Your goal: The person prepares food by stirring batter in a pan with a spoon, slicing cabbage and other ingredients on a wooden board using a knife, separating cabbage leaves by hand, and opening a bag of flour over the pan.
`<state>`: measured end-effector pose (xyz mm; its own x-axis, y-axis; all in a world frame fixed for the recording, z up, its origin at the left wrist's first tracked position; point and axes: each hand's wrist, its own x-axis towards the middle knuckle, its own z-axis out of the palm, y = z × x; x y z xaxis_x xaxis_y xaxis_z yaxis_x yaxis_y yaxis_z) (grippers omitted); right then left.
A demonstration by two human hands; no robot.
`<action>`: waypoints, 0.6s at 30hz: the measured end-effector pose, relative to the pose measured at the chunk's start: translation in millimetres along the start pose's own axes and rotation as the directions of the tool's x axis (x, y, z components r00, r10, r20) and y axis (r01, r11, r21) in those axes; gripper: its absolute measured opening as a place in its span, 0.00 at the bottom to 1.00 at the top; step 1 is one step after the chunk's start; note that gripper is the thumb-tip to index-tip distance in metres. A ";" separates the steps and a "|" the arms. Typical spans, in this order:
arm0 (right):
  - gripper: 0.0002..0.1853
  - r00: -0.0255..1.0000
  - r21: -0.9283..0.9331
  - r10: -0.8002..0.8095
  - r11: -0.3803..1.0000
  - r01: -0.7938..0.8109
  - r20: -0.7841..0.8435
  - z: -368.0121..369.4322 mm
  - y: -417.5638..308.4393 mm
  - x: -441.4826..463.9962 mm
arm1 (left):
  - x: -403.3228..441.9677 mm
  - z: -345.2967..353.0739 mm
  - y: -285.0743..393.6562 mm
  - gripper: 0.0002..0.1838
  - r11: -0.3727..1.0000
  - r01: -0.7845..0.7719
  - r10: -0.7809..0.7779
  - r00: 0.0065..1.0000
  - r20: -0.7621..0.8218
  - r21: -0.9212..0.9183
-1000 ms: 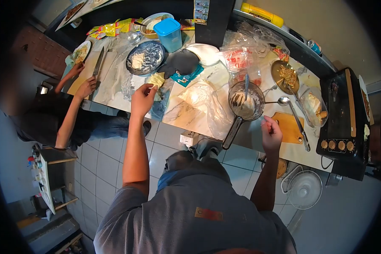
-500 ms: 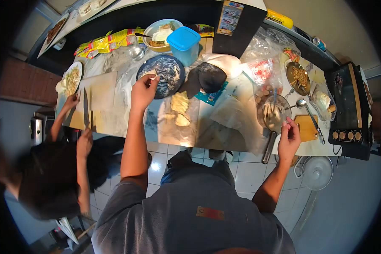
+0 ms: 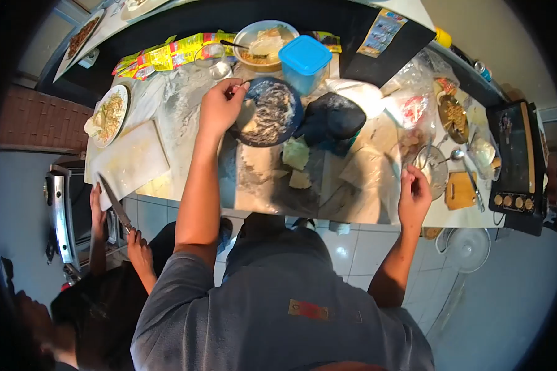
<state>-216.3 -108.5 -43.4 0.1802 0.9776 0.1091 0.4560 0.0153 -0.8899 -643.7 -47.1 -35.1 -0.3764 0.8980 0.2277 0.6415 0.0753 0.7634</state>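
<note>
My left hand [image 3: 221, 106] is closed in a pinch at the left rim of a dark round plate [image 3: 277, 133] dusted with white flour. What the fingertips hold, if anything, is too small to make out. A pale flat piece [image 3: 247, 117] lies on the plate's left side, below the fingers. My right hand [image 3: 416, 196] has its fingers curled together at the table's front edge, just left of a round bowl-like vessel [image 3: 438, 176] with a spoon. Its grip is hidden. Pale dough-like pieces [image 3: 296, 153] lie on the plastic sheet between the hands.
A blue-lidded container [image 3: 305, 62] and a bowl of food [image 3: 254, 59] stand behind the plate. A black cloth-like item [image 3: 337, 117] lies to its right. At left, another person's hand holds a knife [image 3: 114, 201] beside a cutting board [image 3: 133, 157]. A toaster oven [image 3: 517, 161] stands at right.
My left hand has moved from over the plate to its left rim. My right hand has shifted slightly left relative to the vessel. The other person's hands and knife have moved down, off the board.
</note>
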 end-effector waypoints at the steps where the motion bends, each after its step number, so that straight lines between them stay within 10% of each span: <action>1: 0.12 1.000 0.022 -0.019 1.000 0.020 -0.024 12.1 -9.8 -0.7 | -5.3 -4.7 0.0 0.15 0.999 0.022 -0.021 1.000 0.023 -0.031; 12: 0.14 0.967 -0.002 -0.152 0.988 0.156 0.204 202.4 -81.6 -13.7 | 34.3 -58.3 -82.6 0.14 0.998 0.035 -0.014 0.945 0.325 -0.060; 18: 0.13 1.000 -0.306 -0.006 0.952 0.006 0.003 234.5 -89.0 -18.8 | 47.9 -80.4 -103.3 0.15 0.994 0.088 -0.048 0.902 0.430 -0.072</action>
<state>-464.6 -79.0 -70.1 0.1752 0.9780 0.1132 0.7021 -0.0435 -0.7107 -781.7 -46.7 -54.5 -0.0830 0.9924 -0.0913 0.5559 0.1222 0.8222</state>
